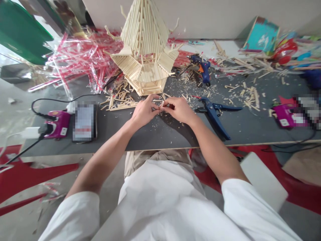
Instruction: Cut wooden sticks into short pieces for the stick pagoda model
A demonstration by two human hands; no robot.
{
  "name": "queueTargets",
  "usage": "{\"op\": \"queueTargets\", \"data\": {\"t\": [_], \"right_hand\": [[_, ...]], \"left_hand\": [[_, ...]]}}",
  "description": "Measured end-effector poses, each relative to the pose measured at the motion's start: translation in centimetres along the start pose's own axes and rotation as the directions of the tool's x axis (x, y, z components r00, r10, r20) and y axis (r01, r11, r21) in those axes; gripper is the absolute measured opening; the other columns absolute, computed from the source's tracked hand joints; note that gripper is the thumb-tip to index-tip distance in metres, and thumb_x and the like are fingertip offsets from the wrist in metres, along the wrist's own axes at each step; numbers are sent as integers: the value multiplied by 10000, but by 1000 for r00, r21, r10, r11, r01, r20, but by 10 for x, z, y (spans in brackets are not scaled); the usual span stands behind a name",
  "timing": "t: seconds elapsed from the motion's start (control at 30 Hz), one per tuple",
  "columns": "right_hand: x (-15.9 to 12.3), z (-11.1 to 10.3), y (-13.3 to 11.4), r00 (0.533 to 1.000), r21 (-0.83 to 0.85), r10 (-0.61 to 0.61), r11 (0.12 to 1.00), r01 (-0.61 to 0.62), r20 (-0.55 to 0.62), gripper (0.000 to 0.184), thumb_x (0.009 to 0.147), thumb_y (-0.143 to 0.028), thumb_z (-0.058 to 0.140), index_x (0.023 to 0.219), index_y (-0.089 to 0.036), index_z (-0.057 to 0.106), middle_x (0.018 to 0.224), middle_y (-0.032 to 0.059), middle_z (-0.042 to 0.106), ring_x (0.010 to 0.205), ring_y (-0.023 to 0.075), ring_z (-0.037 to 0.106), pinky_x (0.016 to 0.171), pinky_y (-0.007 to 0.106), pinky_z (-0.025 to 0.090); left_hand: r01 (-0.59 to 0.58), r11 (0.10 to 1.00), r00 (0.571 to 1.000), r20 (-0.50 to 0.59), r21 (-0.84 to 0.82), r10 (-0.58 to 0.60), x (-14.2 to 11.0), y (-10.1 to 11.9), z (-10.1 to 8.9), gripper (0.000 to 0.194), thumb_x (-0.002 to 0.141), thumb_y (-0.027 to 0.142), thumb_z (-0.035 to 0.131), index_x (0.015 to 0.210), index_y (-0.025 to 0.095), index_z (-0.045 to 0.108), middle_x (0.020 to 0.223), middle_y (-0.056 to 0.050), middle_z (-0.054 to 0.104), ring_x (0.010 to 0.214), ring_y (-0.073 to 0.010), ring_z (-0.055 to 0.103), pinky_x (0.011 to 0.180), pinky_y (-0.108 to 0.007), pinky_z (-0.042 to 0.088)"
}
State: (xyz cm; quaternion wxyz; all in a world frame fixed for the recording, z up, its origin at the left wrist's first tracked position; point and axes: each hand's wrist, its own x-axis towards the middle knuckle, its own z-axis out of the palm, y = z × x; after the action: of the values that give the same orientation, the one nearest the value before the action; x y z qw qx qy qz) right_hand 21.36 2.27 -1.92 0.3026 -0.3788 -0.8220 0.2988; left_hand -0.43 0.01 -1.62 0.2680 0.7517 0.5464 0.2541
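Observation:
My left hand (146,109) and my right hand (179,108) meet over the table, just in front of a tower model (150,72) made of pale wooden sticks. Thumb and fingers are pinched together on both hands, their tips nearly touching. Whatever lies between the fingertips is too small and too covered to name. Short cut sticks (122,106) lie to the left of my left hand. On the right, close to my right wrist, rests a blue-handled cutter (215,118). Behind it, a blue glue gun (204,72) with an orange trigger lies among wood scraps.
A heap of red and clear plastic wrappers (82,63) fills the back left. Nearer are a phone (84,122) and a purple power socket (59,124) with cables. Another purple socket (287,115) is at the right. A turquoise box (262,35) leans against the wall.

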Motion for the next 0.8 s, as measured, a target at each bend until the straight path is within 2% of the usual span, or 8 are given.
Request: {"op": "queueTargets", "data": {"t": [0.17,0.27,0.33,0.43,0.5,0.6,0.7,0.8], "right_hand": [[0,1,-3,998,-69,-67,995,67,2,131,991,-258,666,927,-179,748,889,48,738,745,164,616,769,301,427],[0,1,-6,998,-83,-62,995,62,8,155,986,-283,666,896,-177,736,858,41,715,737,159,596,758,302,421],[0,0,-6,1000,-17,-3,1000,3,-7,178,969,-313,690,863,-177,731,810,28,698,705,149,579,722,299,415],[0,-2,-5,988,231,156,962,-148,-20,243,919,-412,769,855,-181,732,746,6,674,647,132,553,640,289,401],[1,-3,-3,967,420,256,876,-236,11,323,873,-501,813,869,-188,737,713,-9,651,596,118,524,576,281,388],[2,-4,-3,934,587,351,742,-324,73,418,784,-587,870,845,-197,734,695,-18,641,542,97,482,499,266,363],[2,-2,-3,916,626,384,689,-366,113,446,725,-599,907,812,-195,738,715,0,681,557,92,494,485,250,378],[2,0,-4,907,641,396,662,-389,142,429,719,-577,916,787,-190,743,659,-6,658,557,90,499,488,240,390]], "left_hand": [[16,999,1000,-10,27,-16,0,0,1,560,894,297,800,1409,219,596,947,-15,855,926,-232,808,870,-318,535],[22,999,1000,-14,47,-21,-2,3,1,529,908,261,779,1407,234,607,958,-13,857,945,-233,807,887,-324,536],[16,999,1000,-12,40,-16,-3,5,1,512,906,246,777,1395,232,624,953,-15,856,923,-224,803,889,-322,538],[5,995,1000,3,-102,-5,-4,7,-1,391,902,326,801,1262,202,715,966,-40,852,798,-182,777,796,-280,545],[25,965,998,60,-260,-10,-4,8,-3,328,953,444,746,1125,166,760,991,-71,848,633,-130,716,652,-240,520],[102,895,984,175,-435,-28,-3,12,-5,458,1035,548,607,1042,116,758,1005,-120,839,465,-70,618,492,-204,449],[210,833,958,278,-512,-70,-4,18,-6,476,1043,541,610,1025,84,744,995,-162,833,439,-55,608,418,-179,389],[297,762,927,366,-576,-85,-4,21,-5,428,1057,471,606,1011,66,739,1012,-193,830,433,-59,608,377,-176,347]]}}
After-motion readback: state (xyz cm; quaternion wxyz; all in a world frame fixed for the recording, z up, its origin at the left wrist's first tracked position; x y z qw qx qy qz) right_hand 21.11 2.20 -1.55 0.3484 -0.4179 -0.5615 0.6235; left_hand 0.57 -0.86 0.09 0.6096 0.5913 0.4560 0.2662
